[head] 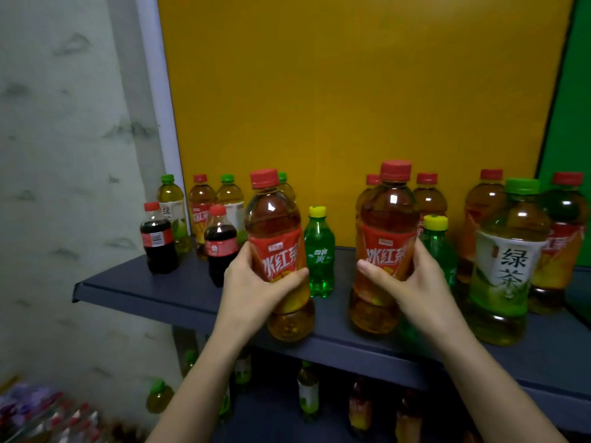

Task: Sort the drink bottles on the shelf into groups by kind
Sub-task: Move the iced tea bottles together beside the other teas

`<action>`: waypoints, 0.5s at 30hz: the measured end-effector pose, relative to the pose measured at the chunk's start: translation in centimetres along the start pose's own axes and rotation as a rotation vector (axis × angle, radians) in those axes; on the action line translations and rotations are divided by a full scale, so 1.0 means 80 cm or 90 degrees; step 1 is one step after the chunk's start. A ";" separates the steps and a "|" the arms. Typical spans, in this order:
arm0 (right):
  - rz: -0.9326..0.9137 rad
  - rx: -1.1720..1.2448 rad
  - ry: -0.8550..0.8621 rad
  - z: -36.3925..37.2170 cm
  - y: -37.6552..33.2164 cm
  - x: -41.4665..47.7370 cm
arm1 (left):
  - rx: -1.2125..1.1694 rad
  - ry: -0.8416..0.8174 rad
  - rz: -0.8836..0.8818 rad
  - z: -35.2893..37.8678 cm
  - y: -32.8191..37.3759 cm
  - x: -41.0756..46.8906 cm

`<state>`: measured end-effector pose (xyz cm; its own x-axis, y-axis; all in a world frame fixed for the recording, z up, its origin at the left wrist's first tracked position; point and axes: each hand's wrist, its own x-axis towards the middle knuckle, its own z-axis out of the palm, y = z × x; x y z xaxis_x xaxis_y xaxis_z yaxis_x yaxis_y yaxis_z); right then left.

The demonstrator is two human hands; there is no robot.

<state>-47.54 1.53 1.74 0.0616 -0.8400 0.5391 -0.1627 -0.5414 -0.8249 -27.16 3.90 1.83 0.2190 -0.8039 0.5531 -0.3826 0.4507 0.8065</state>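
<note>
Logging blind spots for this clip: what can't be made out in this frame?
Head view only:
- Lower label and middle of each red tea bottle: covered by the left hand and right hand.
- Small green soda bottle: mostly behind the right-hand bottle.
- Lower shelf bottles: dark and blurred, labels unreadable.
- Bottom-left packs: blurred, cut by the edge.

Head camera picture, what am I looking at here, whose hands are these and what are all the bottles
The single picture comes from a camera worn on a person's head, looking down at their own bare hands; there is no machine. The left hand grips one red tea bottle and the right hand grips another red tea bottle. On the dark shelf stand cola bottles, green soda bottles, green tea bottles and more red tea, still mixed.
</note>
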 end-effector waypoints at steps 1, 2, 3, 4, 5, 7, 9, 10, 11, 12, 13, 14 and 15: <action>0.008 -0.005 0.010 0.004 0.003 0.003 | -0.010 -0.010 -0.001 0.001 -0.004 0.007; 0.016 -0.011 0.020 0.007 0.006 0.005 | -0.017 -0.020 -0.003 0.003 -0.008 0.013; 0.023 -0.015 0.030 0.011 0.009 0.008 | -0.023 -0.031 -0.002 0.004 -0.012 0.018; 0.030 -0.018 0.038 0.015 0.012 0.011 | -0.027 -0.042 -0.001 0.005 -0.016 0.023; 0.038 -0.023 0.044 0.019 0.016 0.014 | -0.031 -0.054 -0.001 0.006 -0.019 0.028; 0.058 -0.039 0.053 0.027 0.024 0.019 | -0.043 -0.081 -0.003 0.008 -0.026 0.036; 0.073 -0.061 0.068 0.033 0.032 0.023 | -0.058 -0.108 -0.004 0.009 -0.031 0.043; 0.081 -0.069 0.078 0.035 0.035 0.024 | -0.065 -0.122 -0.004 0.010 -0.034 0.046; 0.088 -0.077 0.089 0.035 0.038 0.026 | -0.069 -0.136 -0.003 0.010 -0.036 0.049; 0.094 -0.088 0.100 0.035 0.040 0.027 | -0.071 -0.150 0.002 0.011 -0.039 0.052; 0.098 -0.103 0.110 0.036 0.041 0.028 | -0.070 -0.162 0.008 0.013 -0.040 0.054; 0.102 -0.121 0.118 0.036 0.042 0.030 | -0.066 -0.174 0.015 0.015 -0.042 0.056; 0.106 -0.139 0.125 0.038 0.042 0.031 | -0.060 -0.185 0.019 0.018 -0.043 0.057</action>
<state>-44.97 -2.50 -0.24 -0.1705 -0.8819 0.4395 -0.3633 -0.3583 -0.8600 -26.11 -1.88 1.28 -0.0623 -0.8607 0.5053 -0.2967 0.4994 0.8140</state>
